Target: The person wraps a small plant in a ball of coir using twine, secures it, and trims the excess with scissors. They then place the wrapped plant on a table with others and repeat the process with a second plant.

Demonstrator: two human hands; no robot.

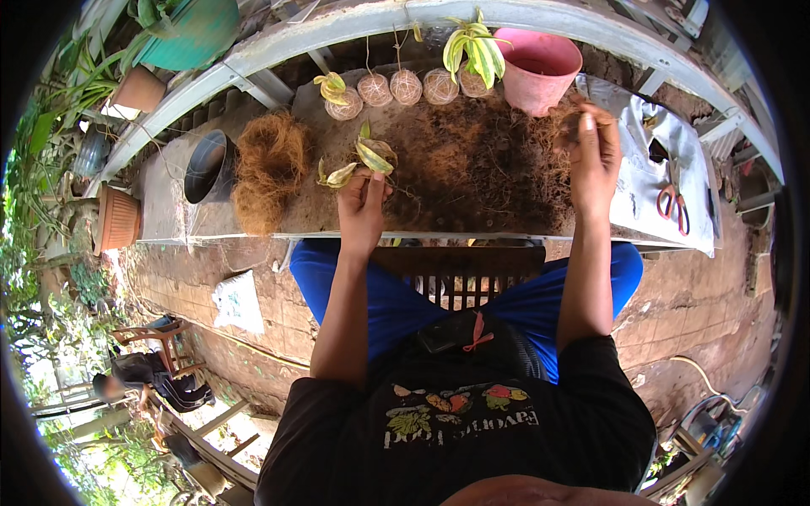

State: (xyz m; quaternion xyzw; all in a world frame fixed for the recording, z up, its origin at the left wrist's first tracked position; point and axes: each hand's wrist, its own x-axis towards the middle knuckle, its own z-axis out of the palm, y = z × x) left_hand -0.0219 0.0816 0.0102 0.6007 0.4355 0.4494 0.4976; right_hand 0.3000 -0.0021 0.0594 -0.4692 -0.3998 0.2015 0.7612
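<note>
My left hand pinches a small plant cutting with yellow-and-green variegated leaves, held over the worktable. Thin roots trail from it beside my fingers. My right hand is at the right side of the soil, just below a pink plastic pot. Its fingers are closed on a dark clump of fibrous soil, partly hidden by the hand. Between my hands spreads loose dark soil with roots. Several string-wrapped balls line the table's back, and variegated leaves rise at the row's right end.
Left of my left hand lie a heap of brown coconut fibre and a black pot. Orange-handled scissors rest on a white plastic sheet at right. A metal rail runs behind. A person sits at far left.
</note>
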